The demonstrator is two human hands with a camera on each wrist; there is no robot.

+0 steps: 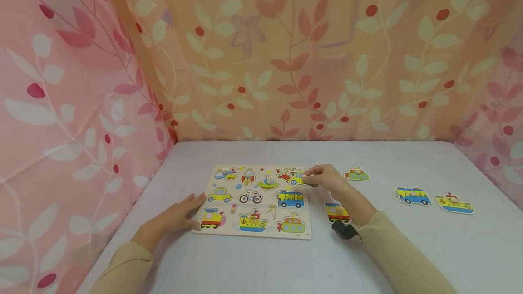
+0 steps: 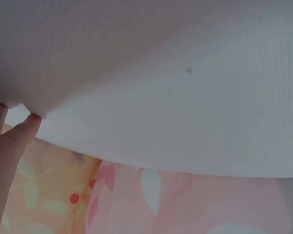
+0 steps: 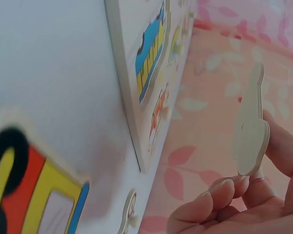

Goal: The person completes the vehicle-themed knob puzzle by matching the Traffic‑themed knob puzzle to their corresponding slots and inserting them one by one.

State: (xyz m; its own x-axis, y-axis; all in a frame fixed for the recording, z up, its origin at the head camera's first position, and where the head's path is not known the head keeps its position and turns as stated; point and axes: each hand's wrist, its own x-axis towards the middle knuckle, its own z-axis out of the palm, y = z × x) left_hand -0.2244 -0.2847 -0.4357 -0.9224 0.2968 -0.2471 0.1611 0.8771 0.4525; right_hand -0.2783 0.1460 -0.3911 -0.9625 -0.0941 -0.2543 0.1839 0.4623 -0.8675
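Observation:
My right hand [image 1: 327,178] pinches a yellow car puzzle piece [image 1: 295,178] by its right side, over the upper right corner of the puzzle board [image 1: 253,234]. It overlaps the helicopter [image 1: 283,175] there. In the right wrist view the car piece's plain wooden back [image 3: 251,141] faces the camera, thumb on one side and fingers below. My left hand [image 1: 176,216] lies at the board's left edge, fingers and thumb spread and touching it. Only a few of its fingertips [image 2: 33,119] show at the edge of the left wrist view.
Loose pieces lie right of the board: a train [image 1: 337,211] under the right forearm, a submarine [image 1: 357,174], a bus [image 1: 412,195] and a ship [image 1: 454,203]. Another piece [image 3: 129,212] is mostly hidden behind the right hand. Flowered curtains [image 1: 286,58] enclose the white table [image 1: 261,267].

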